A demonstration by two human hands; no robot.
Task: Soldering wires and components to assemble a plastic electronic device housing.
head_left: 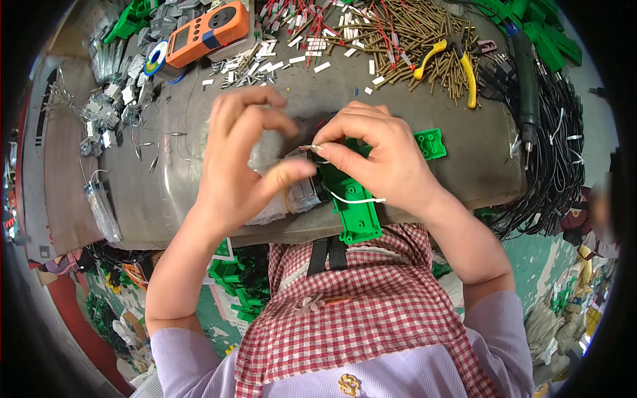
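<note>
Thin copper-ended wire [309, 148] is pinched by the right hand [378, 146], seemingly for steadiness, near the grey metal table's front edge [149, 229]; the left hand [235, 156] is spread.

Green casing [360, 219], red-and-white checked apron [352, 331], lilac sleeves [501, 331], orange meter [208, 34], yellow-handled pliers [467, 67]

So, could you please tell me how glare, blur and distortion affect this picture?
Head view: pale glare streaks the left part of the worktable; head view: the left hand looks smeared at the fingers, probably from motion, while the right hand is crisper; head view: fisheye distortion bends the straight edges, and the sides fade to black.
</note>
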